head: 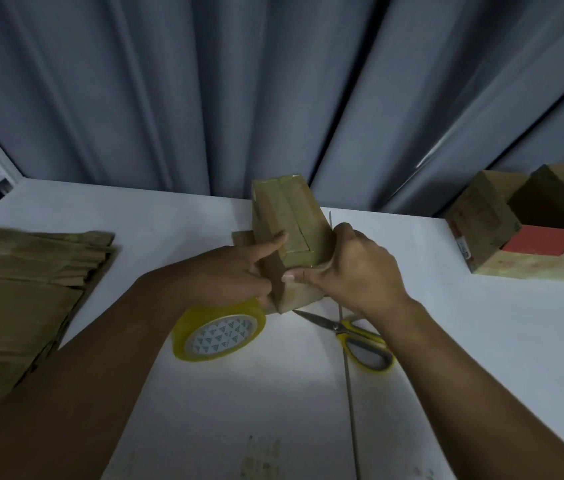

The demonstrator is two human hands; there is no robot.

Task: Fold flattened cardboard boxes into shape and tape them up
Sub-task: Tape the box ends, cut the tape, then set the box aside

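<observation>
**boxnewb:** The small brown cardboard box (287, 216) is up off the white table (481, 341), tilted, caught between both hands. The left hand (239, 268) holds its side, index finger laid on the taped seam face. The right hand (353, 268) is curled round the near corner. What can go wrong here?

**tapeguy:** My guess: squeeze too hard and the thin walls buckle, or the tape lifts at the near end if it isn't rubbed down. The yellow roll of tape (220, 332) sits right under the left hand and the yellow-handled scissors (353, 336) just below the right, so a slip would land the box on them.

**boxnewb:** Containers?

**tapeguy:** Far right of the grip, an open cardboard carton (478, 216) holds a flat red block (540, 240). The compartments behind it are dark, can't tell. The stack of flattened cardboard (24, 289) lies well left.
</observation>
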